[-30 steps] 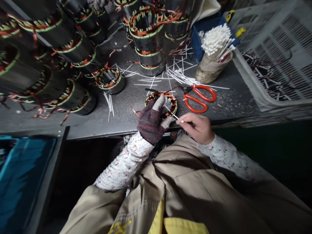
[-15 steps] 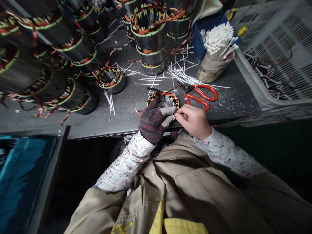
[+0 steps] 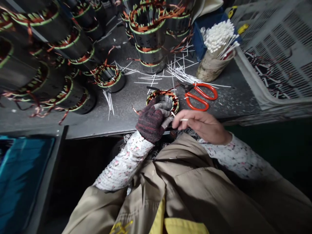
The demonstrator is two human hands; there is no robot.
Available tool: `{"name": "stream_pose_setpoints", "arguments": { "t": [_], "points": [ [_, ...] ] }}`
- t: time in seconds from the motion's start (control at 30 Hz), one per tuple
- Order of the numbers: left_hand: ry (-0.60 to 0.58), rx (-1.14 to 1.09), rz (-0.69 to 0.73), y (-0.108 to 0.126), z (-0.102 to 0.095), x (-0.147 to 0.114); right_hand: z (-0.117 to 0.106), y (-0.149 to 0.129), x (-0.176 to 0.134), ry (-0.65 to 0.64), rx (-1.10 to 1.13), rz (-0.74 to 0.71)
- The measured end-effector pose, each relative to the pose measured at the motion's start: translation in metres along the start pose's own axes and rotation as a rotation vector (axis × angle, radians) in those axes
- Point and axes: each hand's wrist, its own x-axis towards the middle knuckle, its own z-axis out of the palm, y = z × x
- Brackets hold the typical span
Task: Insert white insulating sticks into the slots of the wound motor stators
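Observation:
My left hand [image 3: 151, 122], in a dark knitted glove with pale fingertips, grips the near left side of a small motor stator [image 3: 175, 101] with copper windings and yellow-green slot edges. Its thumb and fingers lie over the rim and hide part of the ring. Just right of it, my bare right hand [image 3: 198, 123] pinches a thin white stick [image 3: 184, 119], one end of which points at the stator's near rim. Whether that end touches the winding I cannot tell. Red-handled snips [image 3: 203, 104] lie beyond my right hand on the dark bench.
Several stacked stators [image 3: 148, 39] stand at the back and left, a small one [image 3: 109, 78] nearer. Loose white sticks [image 3: 180, 73] are strewn behind the work. A cup [image 3: 209, 68] of white sticks stands beside a blue bin [image 3: 198, 35]. At right is a white crate [image 3: 258, 94].
My right hand has drawn back to the right and turned, so the white stick now shows between its fingers. My left hand stays on the stator.

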Motion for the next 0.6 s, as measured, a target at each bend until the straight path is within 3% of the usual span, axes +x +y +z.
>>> {"name": "stream_pose_setpoints", "arguments": {
  "t": [0.07,0.17,0.3,0.43,0.53,0.6],
  "points": [
    [-0.022,0.078,0.028,0.000,-0.001,-0.002,0.001,0.004,-0.008,0.073,0.139,0.093],
    [-0.017,0.146,0.001,0.006,0.007,-0.002,0.002,0.000,-0.004,0.216,0.185,0.084],
    [0.013,0.219,-0.003,0.022,0.026,0.000,0.003,0.009,0.045,0.360,0.157,-0.002],
    [-0.072,0.265,0.092,0.030,0.022,0.001,0.001,0.033,0.070,0.362,-0.262,-0.041],
    [-0.145,0.328,0.136,0.018,-0.005,0.002,-0.005,0.044,0.046,0.391,-0.711,-0.309],
    [-0.227,0.269,0.165,0.003,-0.024,0.008,-0.009,0.052,0.024,0.345,-0.936,-0.427]
  ]
}}
